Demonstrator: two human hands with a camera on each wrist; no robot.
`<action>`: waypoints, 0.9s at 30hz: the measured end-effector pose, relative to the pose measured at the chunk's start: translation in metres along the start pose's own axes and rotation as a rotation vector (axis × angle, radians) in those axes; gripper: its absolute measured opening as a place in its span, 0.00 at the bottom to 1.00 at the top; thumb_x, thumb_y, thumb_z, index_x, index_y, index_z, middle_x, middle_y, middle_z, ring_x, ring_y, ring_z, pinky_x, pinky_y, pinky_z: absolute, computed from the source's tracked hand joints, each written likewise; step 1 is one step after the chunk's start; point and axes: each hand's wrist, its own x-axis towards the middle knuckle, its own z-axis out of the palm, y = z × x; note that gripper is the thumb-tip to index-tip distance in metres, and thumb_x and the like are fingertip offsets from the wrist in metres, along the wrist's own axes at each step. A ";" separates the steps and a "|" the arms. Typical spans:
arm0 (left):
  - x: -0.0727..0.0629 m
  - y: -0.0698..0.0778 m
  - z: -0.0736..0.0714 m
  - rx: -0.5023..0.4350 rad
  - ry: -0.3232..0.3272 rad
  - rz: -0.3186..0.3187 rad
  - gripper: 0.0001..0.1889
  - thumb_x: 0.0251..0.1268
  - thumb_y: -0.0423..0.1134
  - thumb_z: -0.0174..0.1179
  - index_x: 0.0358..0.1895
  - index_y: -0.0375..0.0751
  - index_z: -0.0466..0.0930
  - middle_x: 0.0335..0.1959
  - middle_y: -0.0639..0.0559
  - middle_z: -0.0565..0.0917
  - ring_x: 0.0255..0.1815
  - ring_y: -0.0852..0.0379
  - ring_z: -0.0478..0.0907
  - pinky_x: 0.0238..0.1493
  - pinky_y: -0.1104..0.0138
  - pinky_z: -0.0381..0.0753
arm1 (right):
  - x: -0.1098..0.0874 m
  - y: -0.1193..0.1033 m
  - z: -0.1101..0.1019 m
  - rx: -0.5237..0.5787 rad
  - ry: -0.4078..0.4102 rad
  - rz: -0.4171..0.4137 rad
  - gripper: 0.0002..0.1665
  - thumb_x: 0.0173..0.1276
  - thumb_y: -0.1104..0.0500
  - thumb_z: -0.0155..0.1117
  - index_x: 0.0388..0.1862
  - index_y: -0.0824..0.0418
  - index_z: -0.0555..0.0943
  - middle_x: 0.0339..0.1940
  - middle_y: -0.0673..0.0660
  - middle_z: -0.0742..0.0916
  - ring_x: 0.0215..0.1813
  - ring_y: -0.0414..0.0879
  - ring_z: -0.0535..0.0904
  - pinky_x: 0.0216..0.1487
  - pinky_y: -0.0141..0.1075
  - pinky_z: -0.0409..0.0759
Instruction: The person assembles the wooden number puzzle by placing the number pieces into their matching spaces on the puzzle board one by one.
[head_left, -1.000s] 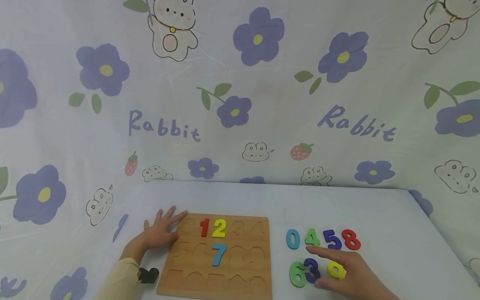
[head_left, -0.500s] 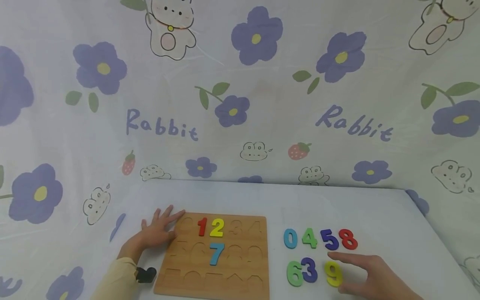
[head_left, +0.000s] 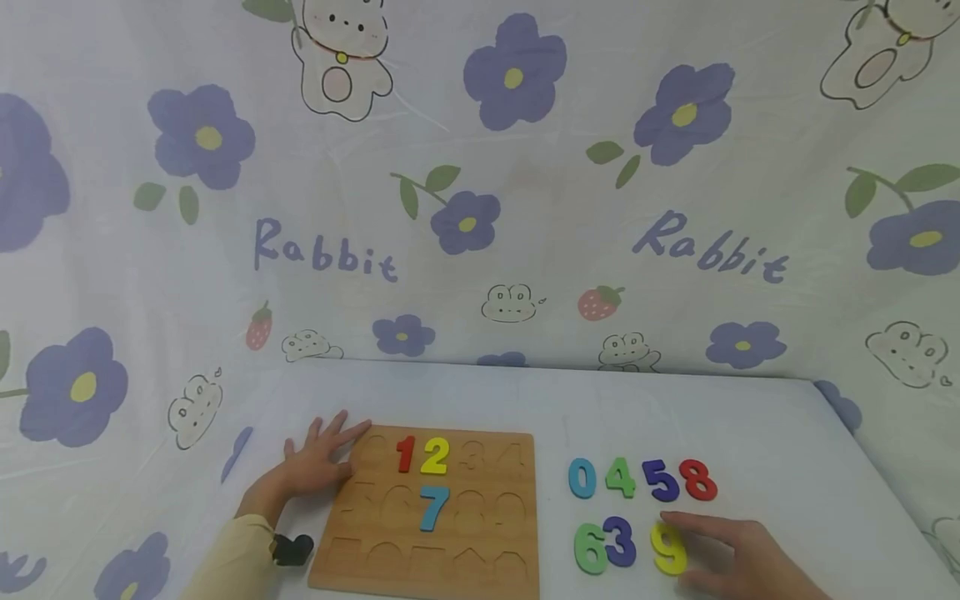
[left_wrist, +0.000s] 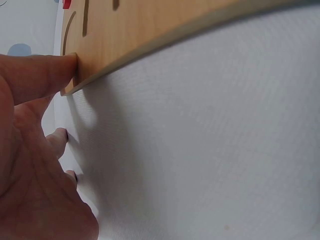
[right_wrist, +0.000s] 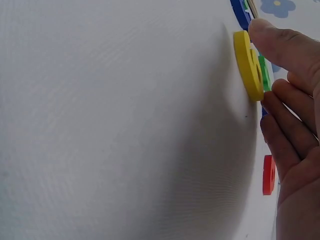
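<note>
A wooden number board (head_left: 495, 479) lies on the white table with a red 1 (head_left: 405, 454), a yellow 2 (head_left: 435, 456) and a blue 7 (head_left: 432, 508) on it. My left hand (head_left: 311, 465) rests at its upper left corner, fingers spread, the thumb over the board's edge in the left wrist view. My right hand (head_left: 738, 550) is at the yellow 9 (head_left: 666, 548), with fingertips right at its upper end and the thumb at its lower end. The right wrist view shows the yellow 9 (right_wrist: 247, 65) lying between thumb and fingers, which stay fairly straight.
Right of the board lie a light blue 0 (head_left: 582, 477), green 4 (head_left: 620, 477), purple 5 (head_left: 660, 480) and red 8 (head_left: 697, 480). Nearer stand a green 6 (head_left: 590, 548) and purple 3 (head_left: 619, 541), touching. A patterned cloth (head_left: 525, 167) hangs behind the table.
My right hand has moved right from over the green 4 and purple 3 to the yellow 9, uncovering it. The left hand stays at the board.
</note>
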 end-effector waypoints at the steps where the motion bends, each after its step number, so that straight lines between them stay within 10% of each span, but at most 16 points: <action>1: 0.000 -0.001 0.001 -0.001 -0.002 -0.002 0.38 0.74 0.42 0.63 0.86 0.59 0.66 0.92 0.34 0.46 0.89 0.18 0.29 0.75 0.15 0.24 | 0.001 0.001 0.002 0.006 0.005 0.008 0.44 0.52 0.41 0.90 0.71 0.42 0.86 0.67 0.43 0.90 0.75 0.58 0.83 0.70 0.63 0.83; 27: 0.000 -0.001 0.002 -0.020 0.004 -0.002 0.38 0.75 0.42 0.62 0.87 0.59 0.65 0.92 0.35 0.46 0.89 0.20 0.28 0.76 0.17 0.21 | 0.005 -0.001 0.004 -0.014 0.064 0.056 0.39 0.58 0.48 0.89 0.70 0.44 0.87 0.65 0.48 0.92 0.73 0.61 0.84 0.67 0.61 0.86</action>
